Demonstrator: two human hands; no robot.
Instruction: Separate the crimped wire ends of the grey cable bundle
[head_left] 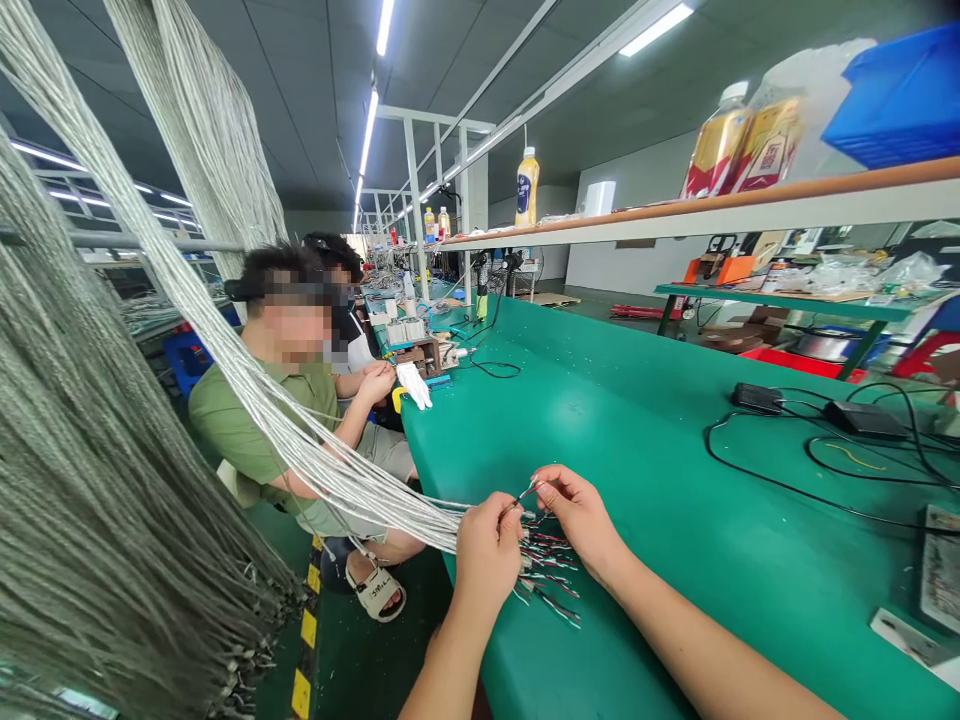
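Observation:
A thick bundle of pale braided cables [360, 490] hangs down from the upper left and runs onto the green bench [585, 420]. Its split ends, thin red, black and white wires [551, 570], fan out on the bench beneath my hands. My left hand [487, 550] is closed on one cable close to its stripped end. With thumb and fingertips, my right hand [574, 510] pinches the thin wires of that same cable, just right of my left hand.
Black power adapters [862, 418] with loose cords lie at the right. A co-worker in a green shirt [247, 400] sits at left, by a small machine [420, 350]. Overhead, a shelf [675, 208] holds bottles and a blue bin [900, 95]. More cables [112, 450] hang at far left.

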